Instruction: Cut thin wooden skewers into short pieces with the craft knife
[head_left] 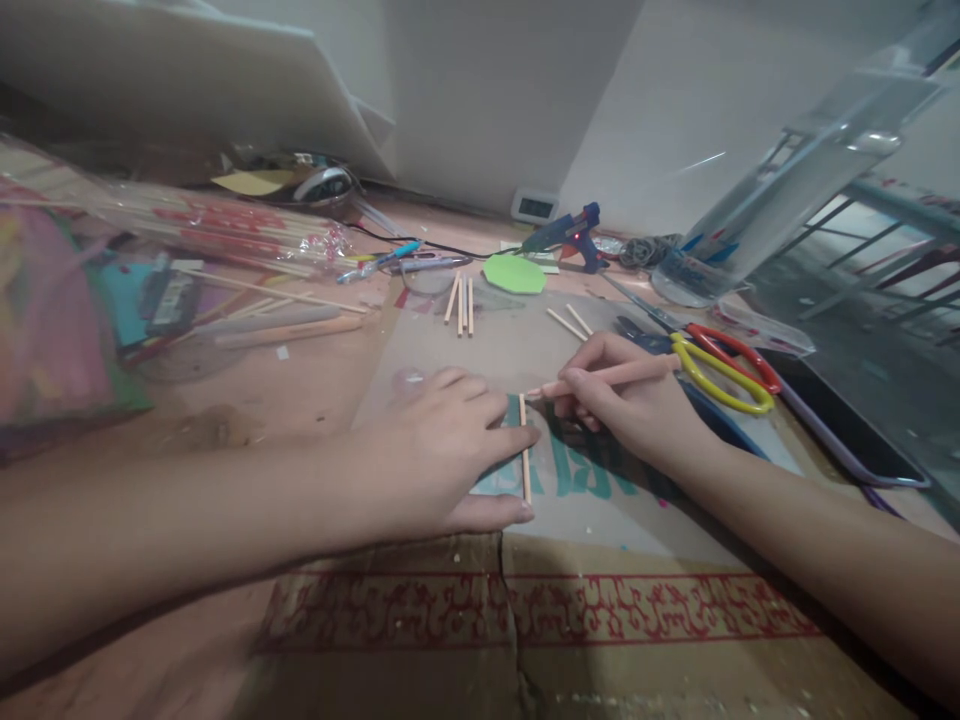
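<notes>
My left hand [461, 435] lies palm down, its index finger and thumb holding a short wooden stick [526, 468] against a pale sheet [420, 340] with blue-green markings. In my right hand [637, 405] is a pinkish pen [630, 374], pinched between thumb and fingers. The pen's tip is close to the stick's far end; whether it touches, I cannot tell. Beyond my hands lie several cut sticks [463, 308] in a small group. Two more sticks [574, 322] rest just past my right hand.
Scissors [724, 370] with red and yellow handles and a phone [847, 425] lie at the right. Behind are a green paper piece [514, 274], a blue glue gun [566, 237] and a tall clear container [787, 190]. Bagged sticks [240, 225] and coloured material [60, 310] fill the left.
</notes>
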